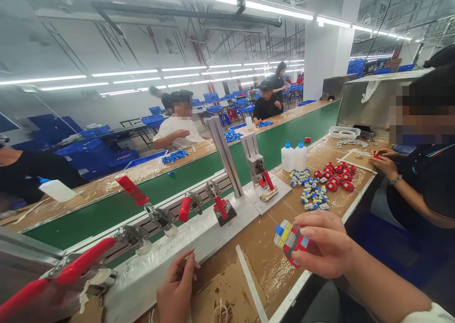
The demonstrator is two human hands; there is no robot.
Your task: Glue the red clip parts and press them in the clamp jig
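Note:
My right hand [327, 247] pinches a small toy car [289, 240] between thumb and fingers, raised over the bench's front edge. Red, white and yellow show on it, with a blue block at its far end. My left hand [177, 285] is low in front of the clamp fixture, its fingers curled in; whether anything is inside them is hidden. Beyond the toy car, a pile of white, blue and yellow toy parts [311, 190] lies beside a group of red toy parts [336, 175].
Red-handled toggle clamps [156, 214] line a metal fixture at left, and another clamp [268, 183] stands ahead. Two white bottles [293, 157] stand near the green conveyor [277, 143]. A white strip [251, 282] lies on the bench. A co-worker [423, 171] sits at right; others work across the belt.

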